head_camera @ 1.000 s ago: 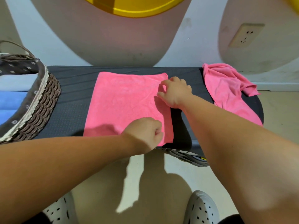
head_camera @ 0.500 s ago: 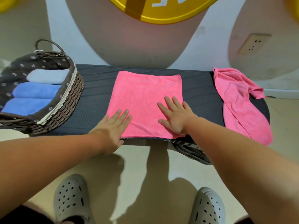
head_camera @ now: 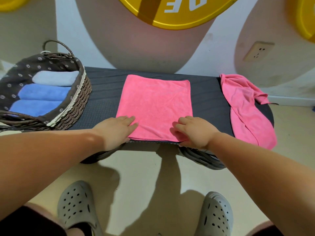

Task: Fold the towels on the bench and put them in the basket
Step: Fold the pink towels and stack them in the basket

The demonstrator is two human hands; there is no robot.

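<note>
- The folded pink towel [head_camera: 156,106] lies flat in the middle of the bench [head_camera: 105,99], its near edge at the bench's near edge.
- Left hand [head_camera: 117,130]: fingers straight, resting flat on the towel's near left corner.
- Right hand [head_camera: 194,132]: fingers bent over the near right corner, thumb below the edge, pinching it.
- Basket [head_camera: 76,108], far left, holds rolled blue towels [head_camera: 42,92].
- A crumpled pink towel [head_camera: 243,106] drapes over the right end.
</note>
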